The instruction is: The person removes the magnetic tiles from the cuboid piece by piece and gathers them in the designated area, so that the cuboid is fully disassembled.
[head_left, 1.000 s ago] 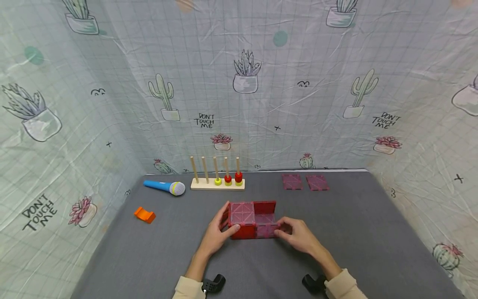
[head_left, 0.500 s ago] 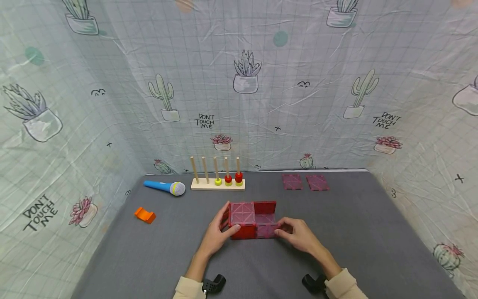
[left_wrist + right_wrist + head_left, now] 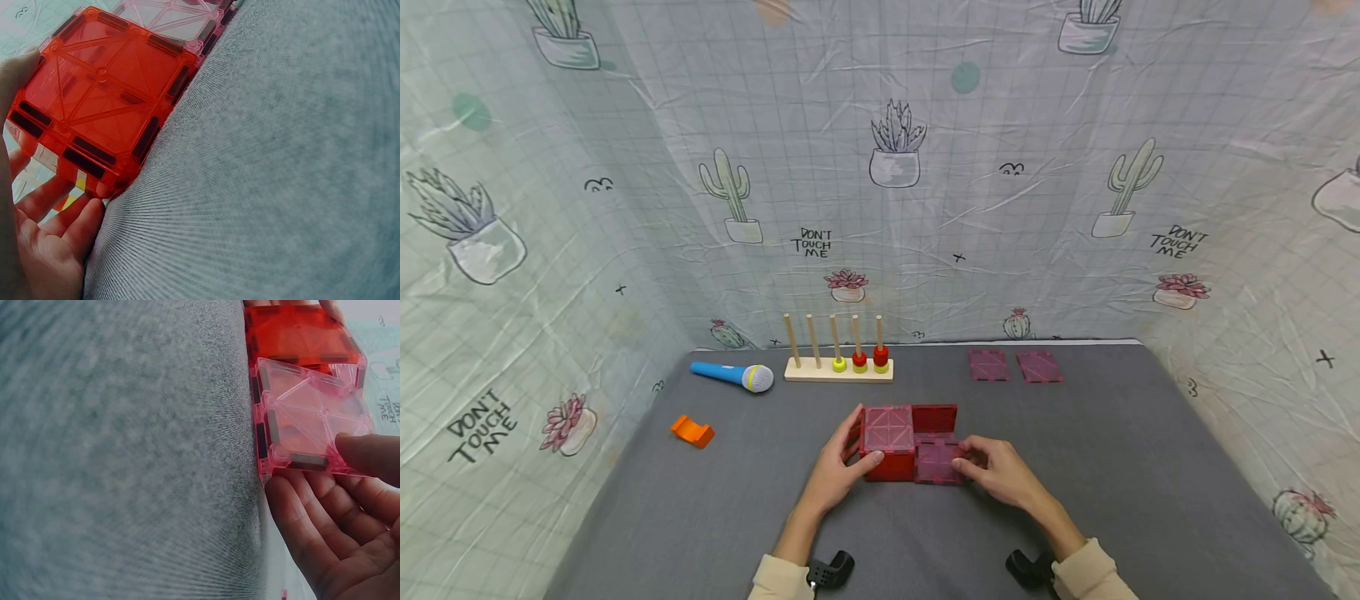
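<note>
A box of translucent magnetic tiles stands in front of me. Its left part is a red cube (image 3: 889,467) with a pink tile (image 3: 887,428) on top. My left hand (image 3: 837,467) grips this cube, thumb on the front face and fingers along the left side. On the right, a red tile (image 3: 934,418) stands upright at the back. At the front, my right hand (image 3: 996,471) pinches a pink tile (image 3: 306,415) by its right edge, thumb on its face and fingers behind. That tile looks tilted, its face turned partly upward.
Two flat pink tiles, a left one (image 3: 988,365) and a right one (image 3: 1039,367), lie at the back right. A wooden peg stand (image 3: 820,374) with coloured rings is at the back. A blue toy microphone (image 3: 730,376) and an orange curved block (image 3: 692,431) lie to the left.
The front pink tile in my right hand has tipped, so more of its face shows from above. My left hand stays on the red cube.
</note>
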A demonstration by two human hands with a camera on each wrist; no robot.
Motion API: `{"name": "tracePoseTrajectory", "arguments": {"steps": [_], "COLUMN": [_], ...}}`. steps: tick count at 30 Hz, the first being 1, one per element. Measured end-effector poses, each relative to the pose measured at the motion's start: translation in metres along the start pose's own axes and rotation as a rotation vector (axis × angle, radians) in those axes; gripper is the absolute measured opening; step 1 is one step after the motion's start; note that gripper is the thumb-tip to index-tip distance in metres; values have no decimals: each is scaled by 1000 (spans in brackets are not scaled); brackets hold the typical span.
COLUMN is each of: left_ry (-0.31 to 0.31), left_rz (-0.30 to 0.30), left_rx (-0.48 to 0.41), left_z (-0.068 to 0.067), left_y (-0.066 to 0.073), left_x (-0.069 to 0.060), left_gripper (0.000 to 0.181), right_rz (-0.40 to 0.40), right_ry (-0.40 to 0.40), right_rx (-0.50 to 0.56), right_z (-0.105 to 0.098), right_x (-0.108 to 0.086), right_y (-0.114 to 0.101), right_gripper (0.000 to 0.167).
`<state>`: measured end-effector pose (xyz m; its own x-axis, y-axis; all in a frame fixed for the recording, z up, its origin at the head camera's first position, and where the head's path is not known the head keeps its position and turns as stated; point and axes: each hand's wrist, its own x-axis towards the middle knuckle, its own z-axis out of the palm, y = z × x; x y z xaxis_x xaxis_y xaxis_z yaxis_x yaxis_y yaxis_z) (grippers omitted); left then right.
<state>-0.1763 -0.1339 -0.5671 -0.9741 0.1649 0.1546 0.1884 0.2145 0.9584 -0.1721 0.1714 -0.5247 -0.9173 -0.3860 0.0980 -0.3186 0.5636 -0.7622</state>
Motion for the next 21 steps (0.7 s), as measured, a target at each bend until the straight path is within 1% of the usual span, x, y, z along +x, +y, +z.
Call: {"name": "tracePoseTrajectory", "arguments": {"steps": [9, 13, 17, 21], "left_ry": [2, -2, -4, -3], "left_rz": [-22, -25, -22, -20], "left_rx": [3, -2, -7, -10], "left_z": [0, -1, -1, 0], "left_y": [0, 0, 0, 1], "left_x": [-1, -1, -1, 0], "left_gripper": [82, 83, 83, 83], "right_rz": [49, 43, 26, 34], "right_ry": [-10, -3, -31, -68], "right_rx": [16, 39, 123, 207], "right_z": [-1, -1, -2, -2], "right_x": [0, -1, -3, -4], "right_y": [-1, -1, -1, 0], "right_gripper": [18, 17, 21, 28]}}
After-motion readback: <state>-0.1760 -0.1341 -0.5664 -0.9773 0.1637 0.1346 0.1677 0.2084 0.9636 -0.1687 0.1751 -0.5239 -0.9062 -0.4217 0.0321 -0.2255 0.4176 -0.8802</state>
